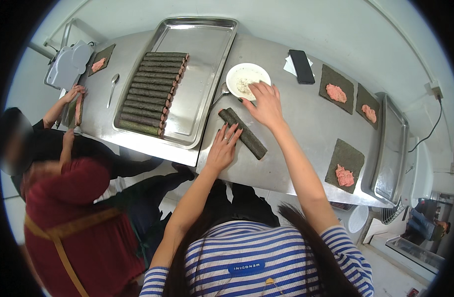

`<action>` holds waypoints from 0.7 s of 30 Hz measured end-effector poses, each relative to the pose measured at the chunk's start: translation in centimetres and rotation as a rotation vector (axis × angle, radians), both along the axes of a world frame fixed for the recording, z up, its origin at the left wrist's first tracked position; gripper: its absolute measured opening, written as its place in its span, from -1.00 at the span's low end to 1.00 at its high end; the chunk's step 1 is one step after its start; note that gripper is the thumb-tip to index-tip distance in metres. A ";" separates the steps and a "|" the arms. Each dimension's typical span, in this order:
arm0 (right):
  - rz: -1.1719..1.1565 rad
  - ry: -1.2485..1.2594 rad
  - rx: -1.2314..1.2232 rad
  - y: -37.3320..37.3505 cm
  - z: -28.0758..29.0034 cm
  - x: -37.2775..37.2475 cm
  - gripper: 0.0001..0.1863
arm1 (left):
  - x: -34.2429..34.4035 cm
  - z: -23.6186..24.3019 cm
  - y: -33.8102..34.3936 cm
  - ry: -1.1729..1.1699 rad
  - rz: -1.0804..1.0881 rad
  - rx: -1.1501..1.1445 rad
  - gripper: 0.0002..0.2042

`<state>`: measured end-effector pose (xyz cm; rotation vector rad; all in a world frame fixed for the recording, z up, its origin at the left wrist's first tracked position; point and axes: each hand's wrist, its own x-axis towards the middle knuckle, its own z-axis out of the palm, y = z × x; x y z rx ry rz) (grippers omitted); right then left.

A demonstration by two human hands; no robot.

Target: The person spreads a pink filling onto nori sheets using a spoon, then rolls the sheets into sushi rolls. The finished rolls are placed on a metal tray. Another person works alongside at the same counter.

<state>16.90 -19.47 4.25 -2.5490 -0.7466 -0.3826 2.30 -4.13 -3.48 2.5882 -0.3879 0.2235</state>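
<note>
A dark green seaweed roll with pink filling at its far end lies slanted on the metal table in front of me. My left hand rests spread fingertips on the roll's left side, near its far end. Over the right rim of a white bowl reaches my right hand, fingers apart and fingertips at the pale, speckled liquid inside. Its thumb stays outside, near the bowl's near edge. A metal spoon lies between bowl and tray, partly hidden by the bowl.
Left stands a large metal tray with several finished seaweed rolls. Seaweed sheets with pink paste lie at right, beside another tray. A black phone is at the back. At far left, co-workers handle a roll.
</note>
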 end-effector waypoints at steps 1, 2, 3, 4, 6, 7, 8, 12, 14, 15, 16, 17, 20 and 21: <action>0.040 -0.002 -0.122 0.1 -0.6 1.5 -0.44 | 0.0 0.0 0.0 0.002 -0.003 -0.003 -0.40; 0.082 -0.004 -0.244 0.4 -1.1 2.9 -0.41 | 0.1 0.1 0.1 0.004 -0.004 -0.007 -0.40; 0.122 -0.006 -0.367 0.4 -1.7 3.8 -0.39 | 0.1 0.2 0.0 0.012 -0.006 -0.007 -0.40; 0.130 0.046 -0.433 0.5 -2.0 4.3 -0.39 | -0.1 0.2 0.1 0.023 -0.001 -0.005 -0.40; 0.142 0.149 -0.564 0.4 -2.3 5.2 -0.38 | 0.0 0.2 0.2 0.029 -0.001 -0.006 -0.40; 0.174 0.107 -0.488 0.2 -2.1 5.1 -0.40 | -0.1 0.2 0.2 0.030 -0.001 -0.008 -0.40; 0.207 0.066 -0.413 -0.1 -1.5 4.8 -0.42 | -0.2 0.1 0.3 0.031 0.002 -0.013 -0.40; 0.410 -0.003 -0.307 0.2 -0.6 1.7 -0.55 | -0.3 -0.2 0.4 0.010 -0.006 -0.047 -0.39; 0.498 -0.001 -0.399 0.6 -1.5 0.6 -0.55 | -0.1 -0.3 0.3 0.008 -0.007 -0.048 -0.39; 0.541 0.001 -0.445 0.6 -2.3 0.2 -0.54 | -0.1 -0.3 0.3 0.016 -0.007 -0.044 -0.39; 0.560 -0.011 -0.437 0.5 -3.2 0.0 -0.53 | -0.1 -0.2 0.3 0.025 -0.007 -0.040 -0.39; 0.575 -0.024 -0.428 0.3 -4.0 -0.2 -0.51 | -0.1 -0.1 0.3 0.034 -0.011 -0.035 -0.39; 0.619 0.124 -0.467 -1.2 -3.7 -1.3 -0.52 | -0.1 -0.4 0.4 0.014 -0.007 -0.028 -0.39; 0.634 0.204 -0.491 -1.8 -2.8 -1.4 -0.53 | -0.2 -0.6 0.5 0.016 -0.003 -0.028 -0.39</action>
